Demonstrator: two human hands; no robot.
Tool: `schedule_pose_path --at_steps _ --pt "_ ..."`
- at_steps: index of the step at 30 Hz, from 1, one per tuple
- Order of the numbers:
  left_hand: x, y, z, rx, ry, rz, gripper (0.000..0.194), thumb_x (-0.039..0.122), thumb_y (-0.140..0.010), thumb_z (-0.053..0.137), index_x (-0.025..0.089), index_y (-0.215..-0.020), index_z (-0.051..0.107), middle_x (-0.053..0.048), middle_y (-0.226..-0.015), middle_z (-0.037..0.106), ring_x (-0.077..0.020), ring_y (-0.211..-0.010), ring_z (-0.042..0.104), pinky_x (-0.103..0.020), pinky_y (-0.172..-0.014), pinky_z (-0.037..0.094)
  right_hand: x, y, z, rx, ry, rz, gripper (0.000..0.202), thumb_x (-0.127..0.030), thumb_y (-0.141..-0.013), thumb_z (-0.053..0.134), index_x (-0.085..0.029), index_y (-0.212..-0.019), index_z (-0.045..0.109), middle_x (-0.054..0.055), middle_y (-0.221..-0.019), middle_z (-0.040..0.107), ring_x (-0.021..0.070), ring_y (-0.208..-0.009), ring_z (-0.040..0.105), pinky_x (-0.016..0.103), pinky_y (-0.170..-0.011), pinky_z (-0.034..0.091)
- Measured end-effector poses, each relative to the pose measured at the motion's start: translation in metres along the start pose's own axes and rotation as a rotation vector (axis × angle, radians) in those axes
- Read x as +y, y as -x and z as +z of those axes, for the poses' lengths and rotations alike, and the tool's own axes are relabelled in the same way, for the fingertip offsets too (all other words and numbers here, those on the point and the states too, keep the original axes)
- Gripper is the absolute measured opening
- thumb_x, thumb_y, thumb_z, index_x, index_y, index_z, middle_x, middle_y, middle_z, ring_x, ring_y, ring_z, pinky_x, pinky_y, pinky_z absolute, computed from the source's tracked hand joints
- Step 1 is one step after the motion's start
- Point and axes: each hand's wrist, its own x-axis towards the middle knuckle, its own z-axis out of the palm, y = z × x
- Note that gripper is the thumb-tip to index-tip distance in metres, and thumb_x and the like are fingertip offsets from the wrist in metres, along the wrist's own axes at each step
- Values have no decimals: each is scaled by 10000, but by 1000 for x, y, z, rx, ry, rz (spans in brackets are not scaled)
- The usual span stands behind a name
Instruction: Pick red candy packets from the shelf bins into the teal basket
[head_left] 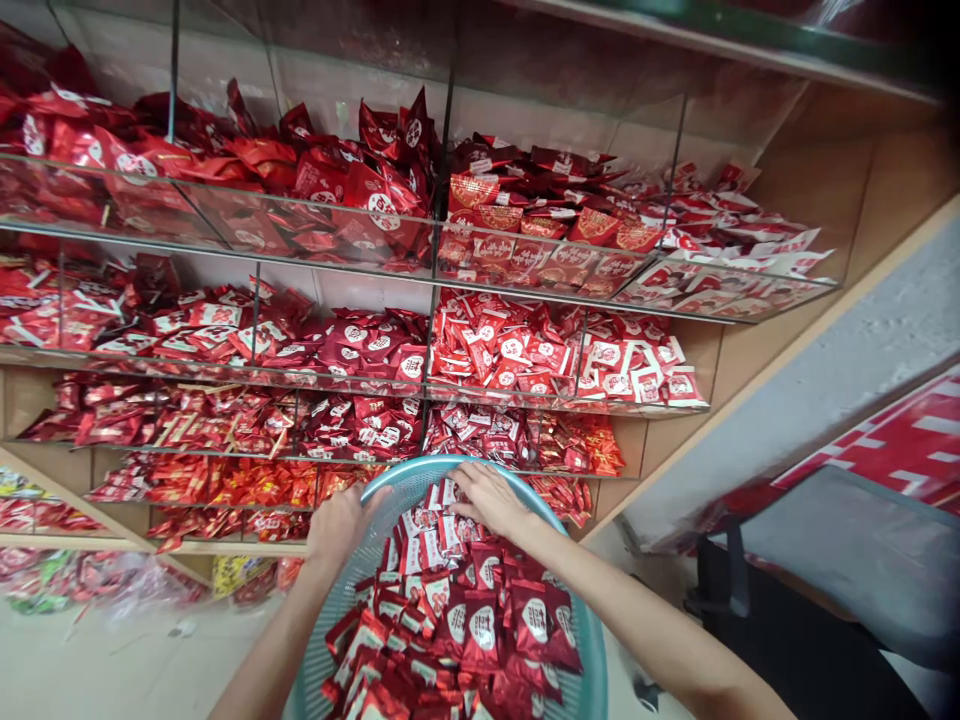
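A light-blue plastic basket is filled with small red, maroon and white wrapped packets. My left hand grips its rim on the left, the thumb over the edge and the fingers outside. Inside the far end of the basket, my right hand reaches palm down, its fingers stretched over red-and-white packets. Thumb and fingers are apart there, with the fingertips touching the packets. Whether any packet is under the palm is hidden.
Stepped wooden shelves with clear dividers rise ahead, their bins full of red packets. A glass shelf edge hangs overhead. Bagged goods lie low at left. A black chair-like object and grey wall are at right.
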Motion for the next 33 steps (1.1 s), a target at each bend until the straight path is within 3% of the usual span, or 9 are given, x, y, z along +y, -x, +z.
schedule_pose_path --at_steps 3,7,13,21,33 --pt "0 0 -2 -11 -15 0 569 557 -874 236 121 -926 599 -153 -730 654 -295 -754 655 -345 -630 474 7 -5 -11 65 -25 15 359 -407 -860 482 -174 -1131 515 100 -1069 561 221 -984 534 373 -856 435" --pt "0 1 -1 -4 -32 13 536 506 -894 228 119 -934 596 -155 -731 651 -302 -762 655 -360 -641 478 33 -19 -27 133 53 201 271 -310 -914 371 -166 -1079 530 109 -1061 566 210 -991 523 344 -855 422" --pt "0 2 1 22 -42 -1 527 501 -896 229 123 -935 594 -150 -720 646 -307 -766 654 -367 -639 480 72 -45 -38 -66 227 511 417 -141 -850 422 -143 -1266 396 176 -1261 488 249 -1178 433 365 -920 368" --pt "3 1 -5 -4 -35 -15 499 478 -894 255 116 -915 597 -163 -751 657 -312 -776 656 -346 -630 463 92 -64 -29 -204 173 571 420 -106 -774 534 -117 -1191 483 178 -1039 641 245 -997 597 313 -779 449" --pt "2 2 -5 1 -32 -6 501 491 -889 258 120 -935 591 -159 -752 651 -300 -770 650 -335 -636 453 90 -47 -36 -120 141 536 457 -97 -776 500 -139 -1226 433 174 -1171 564 257 -1076 544 330 -830 426"
